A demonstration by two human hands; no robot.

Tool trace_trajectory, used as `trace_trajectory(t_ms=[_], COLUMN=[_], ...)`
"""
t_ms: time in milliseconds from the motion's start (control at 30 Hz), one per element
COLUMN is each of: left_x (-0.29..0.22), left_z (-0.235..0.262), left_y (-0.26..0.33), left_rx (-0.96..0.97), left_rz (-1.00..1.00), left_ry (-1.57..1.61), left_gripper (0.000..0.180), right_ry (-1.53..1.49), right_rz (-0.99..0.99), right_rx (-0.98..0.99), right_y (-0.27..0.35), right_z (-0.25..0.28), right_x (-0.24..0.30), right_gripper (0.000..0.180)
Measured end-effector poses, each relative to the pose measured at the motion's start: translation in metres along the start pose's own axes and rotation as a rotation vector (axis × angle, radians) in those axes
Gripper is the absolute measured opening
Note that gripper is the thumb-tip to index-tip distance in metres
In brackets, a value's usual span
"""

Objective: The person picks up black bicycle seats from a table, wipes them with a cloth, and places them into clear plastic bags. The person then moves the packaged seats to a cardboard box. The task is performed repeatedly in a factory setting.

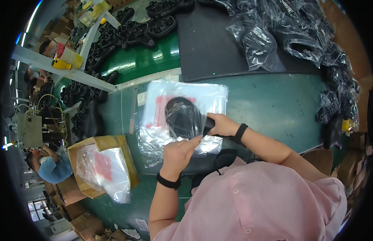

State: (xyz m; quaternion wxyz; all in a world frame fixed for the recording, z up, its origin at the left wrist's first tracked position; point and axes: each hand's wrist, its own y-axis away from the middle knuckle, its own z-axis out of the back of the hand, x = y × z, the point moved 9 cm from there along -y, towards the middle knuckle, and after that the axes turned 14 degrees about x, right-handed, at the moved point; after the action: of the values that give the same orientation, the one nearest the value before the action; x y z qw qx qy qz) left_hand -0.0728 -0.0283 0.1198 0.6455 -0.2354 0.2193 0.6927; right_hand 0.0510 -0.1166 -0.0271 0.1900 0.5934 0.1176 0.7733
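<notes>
A black bicycle saddle (180,116) lies over a stack of clear plastic bags (216,94), its wide end pointing away from me. Clear film of one plastic bag (194,122) covers most of it. My right hand (222,124) is closed round the narrow end of the saddle, at the bag's mouth. From the near side my left hand (178,154) reaches in, its fingers together at the bag's edge beside the saddle's narrow end. Its fingertips are partly hidden, but they appear to pinch the film.
An open cardboard box (130,160) with more clear bags stands at left. Black saddles (138,34) crowd the green surface beyond a white frame (94,38). Bagged saddles (258,40) pile up at far right, partly on a black mat (206,48). Co-workers (55,166) sit at far left.
</notes>
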Motion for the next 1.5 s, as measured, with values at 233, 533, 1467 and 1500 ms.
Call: trace_trajectory(t_ms=[233,533,1467,1500], left_x=[-0.086,-0.11,0.307,0.311], left_z=[-0.042,-0.071,-0.053,-0.051], left_y=[-0.018,-0.068,0.025,0.027], left_rx=[-0.01,0.036,-0.336,-0.344], left_rz=[-0.492,-0.492,0.43,0.418], left_ry=[0.141,0.329,0.664,0.688], left_gripper=[0.036,0.026,0.021,0.021], right_ry=[-0.737,-0.817,1.107,1.142], right_rz=[-0.051,0.096,0.756,0.766], right_rx=[-0.165,-0.377,0.111,0.145], right_y=[0.017,0.004,-0.63,-0.639], right_z=[0.005,0.086,-0.037,-0.038], right_x=[-0.017,-0.051,0.248,0.247], right_gripper=[0.074,0.052,0.074,0.074])
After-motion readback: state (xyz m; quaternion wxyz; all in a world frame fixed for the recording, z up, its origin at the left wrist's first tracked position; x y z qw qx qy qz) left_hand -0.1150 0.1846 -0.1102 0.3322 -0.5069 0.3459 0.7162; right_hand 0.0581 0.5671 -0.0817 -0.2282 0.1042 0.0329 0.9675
